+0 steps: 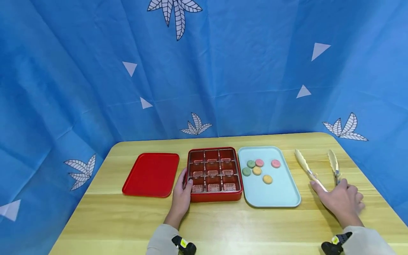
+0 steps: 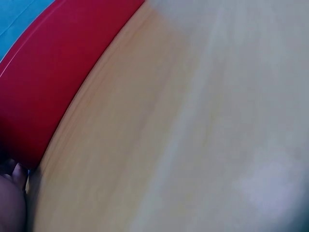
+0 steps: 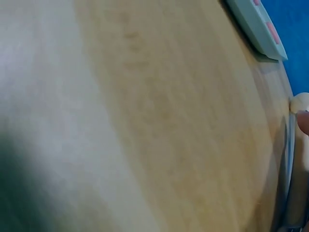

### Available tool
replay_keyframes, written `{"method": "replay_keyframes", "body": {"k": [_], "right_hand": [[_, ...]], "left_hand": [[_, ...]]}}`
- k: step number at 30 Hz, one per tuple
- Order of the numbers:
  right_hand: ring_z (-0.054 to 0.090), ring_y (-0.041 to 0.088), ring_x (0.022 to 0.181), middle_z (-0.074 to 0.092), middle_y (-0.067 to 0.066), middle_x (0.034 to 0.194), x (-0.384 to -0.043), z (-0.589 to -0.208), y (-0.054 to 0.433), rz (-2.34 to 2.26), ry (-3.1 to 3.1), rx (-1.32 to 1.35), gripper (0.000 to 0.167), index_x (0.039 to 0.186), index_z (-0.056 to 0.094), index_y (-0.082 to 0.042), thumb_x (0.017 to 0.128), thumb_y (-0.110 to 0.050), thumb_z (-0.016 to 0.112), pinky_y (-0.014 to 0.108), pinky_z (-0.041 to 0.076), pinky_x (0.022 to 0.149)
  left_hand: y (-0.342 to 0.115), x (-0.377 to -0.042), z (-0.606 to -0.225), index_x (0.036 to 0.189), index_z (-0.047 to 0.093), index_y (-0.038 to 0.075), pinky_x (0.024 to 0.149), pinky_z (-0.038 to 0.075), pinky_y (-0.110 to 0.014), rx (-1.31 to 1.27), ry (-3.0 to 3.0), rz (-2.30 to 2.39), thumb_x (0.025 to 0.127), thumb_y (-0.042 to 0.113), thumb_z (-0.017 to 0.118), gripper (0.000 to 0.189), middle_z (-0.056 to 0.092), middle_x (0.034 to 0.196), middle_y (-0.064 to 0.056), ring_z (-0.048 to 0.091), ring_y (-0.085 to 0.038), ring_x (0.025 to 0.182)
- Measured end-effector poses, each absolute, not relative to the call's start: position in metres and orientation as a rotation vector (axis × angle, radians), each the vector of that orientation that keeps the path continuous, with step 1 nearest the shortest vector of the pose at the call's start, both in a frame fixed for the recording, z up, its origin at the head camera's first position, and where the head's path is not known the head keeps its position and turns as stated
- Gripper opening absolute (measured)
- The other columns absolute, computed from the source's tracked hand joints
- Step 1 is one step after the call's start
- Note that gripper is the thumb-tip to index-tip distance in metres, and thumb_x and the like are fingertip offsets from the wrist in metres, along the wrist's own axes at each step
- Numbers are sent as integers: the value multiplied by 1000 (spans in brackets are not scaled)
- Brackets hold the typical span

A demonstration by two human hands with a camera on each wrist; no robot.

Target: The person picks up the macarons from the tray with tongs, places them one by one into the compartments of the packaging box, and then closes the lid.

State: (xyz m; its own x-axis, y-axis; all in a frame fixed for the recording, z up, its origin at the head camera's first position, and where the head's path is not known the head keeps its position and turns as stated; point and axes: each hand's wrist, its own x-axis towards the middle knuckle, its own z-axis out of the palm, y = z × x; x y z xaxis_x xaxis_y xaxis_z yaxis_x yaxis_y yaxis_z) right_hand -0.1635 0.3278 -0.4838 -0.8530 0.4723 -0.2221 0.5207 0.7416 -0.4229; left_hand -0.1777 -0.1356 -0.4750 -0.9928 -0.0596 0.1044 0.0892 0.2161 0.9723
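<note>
A red box point(image 1: 213, 196) with a grid of empty compartments stands mid-table. My left hand point(image 1: 186, 180) rests against its front left corner, fingers along the left wall and thumb by the rim. In the left wrist view the red box point(image 2: 48, 72) fills the upper left, with a fingertip point(image 2: 17, 176) beside it. Metal tongs point(image 1: 306, 167) lie at the right, arms spread. My right hand point(image 1: 333, 194) grips their joined end, index finger along the left arm. The right wrist view shows the tongs point(image 3: 288, 159) at its right edge.
A light blue tray point(image 1: 274, 198) to the right of the box carries several round green, pink and yellow cakes point(image 1: 256, 171). A red lid point(image 1: 151, 173) lies flat to the left of the box. Blue cloth hangs behind and beside the wooden table point(image 1: 223, 223).
</note>
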Motion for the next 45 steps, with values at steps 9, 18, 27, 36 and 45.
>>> {"method": "replay_keyframes", "body": {"k": [9,18,27,36,45], "right_hand": [[26,54,91,25,43,106,-169,-481,333,-683,2827,822,118,119,25,21,71,-84,43,61,27,72],[26,55,94,23,46,108,-178,-479,331,-679,2784,859,126,119,25,24,65,-88,45,63,27,76],[26,53,91,25,42,102,-182,-480,328,-709,2794,896,126,116,28,25,63,-87,48,60,25,74],[27,50,86,27,40,97,-184,-481,330,-705,2804,917,123,110,32,25,63,-88,48,59,25,73],[30,50,87,29,40,96,-183,-482,331,-710,2805,919,121,110,32,24,64,-87,48,59,27,72]], "left_hand": [[-137,-190,-505,146,35,18,112,29,-46,-13,-2365,-1814,98,14,47,50,36,149,-5,32,-24,137],[-142,-187,-510,145,36,26,112,27,-49,2,-2393,-1794,99,19,47,49,35,150,-3,29,-24,138],[-143,-187,-511,145,35,28,111,29,-50,-22,-2425,-1756,99,20,45,48,35,149,0,30,-23,138],[-141,-187,-508,146,34,28,110,30,-51,-18,-2425,-1754,99,19,45,49,35,149,-1,30,-23,138],[-140,-188,-507,145,35,28,111,29,-50,-12,-2434,-1724,98,18,46,49,36,149,-2,30,-24,138]]}}
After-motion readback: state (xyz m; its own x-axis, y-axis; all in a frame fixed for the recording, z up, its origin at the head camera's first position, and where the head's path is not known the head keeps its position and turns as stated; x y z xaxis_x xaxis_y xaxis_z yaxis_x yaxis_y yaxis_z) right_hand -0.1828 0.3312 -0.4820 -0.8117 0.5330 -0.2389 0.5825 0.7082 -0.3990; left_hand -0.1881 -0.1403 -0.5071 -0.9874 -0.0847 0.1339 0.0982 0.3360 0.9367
